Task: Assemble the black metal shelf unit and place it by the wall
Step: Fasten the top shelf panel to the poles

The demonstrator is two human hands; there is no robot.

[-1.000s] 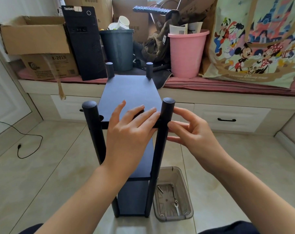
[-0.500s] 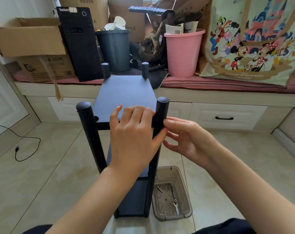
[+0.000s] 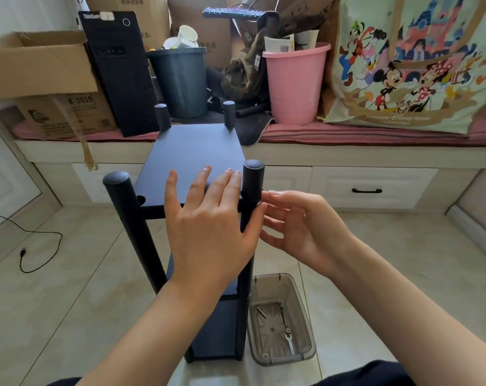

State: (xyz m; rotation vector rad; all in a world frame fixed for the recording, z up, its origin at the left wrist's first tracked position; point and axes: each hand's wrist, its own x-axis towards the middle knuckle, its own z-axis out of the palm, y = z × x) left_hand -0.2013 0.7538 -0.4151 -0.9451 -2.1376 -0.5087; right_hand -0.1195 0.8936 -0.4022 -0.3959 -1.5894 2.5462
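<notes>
We can't see the near edge of the top shelf [image 3: 193,151] or most of the middle shelf, since the left hand [image 3: 208,229] and its forearm cover them, and whatever the right hand [image 3: 294,227] has at the front right post [image 3: 253,176] is hidden behind the left thumb. The bits in the clear plastic bin [image 3: 306,355] are too small for us to tell screws from tools. The cartoon tote bag [image 3: 414,65] is cut off at the right edge, and the stacked boxes along the top edge too.

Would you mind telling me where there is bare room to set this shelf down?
Bare floor lies left of the shelf unit, beyond the cable, and right of the parts tray. The window bench is crowded.
</notes>
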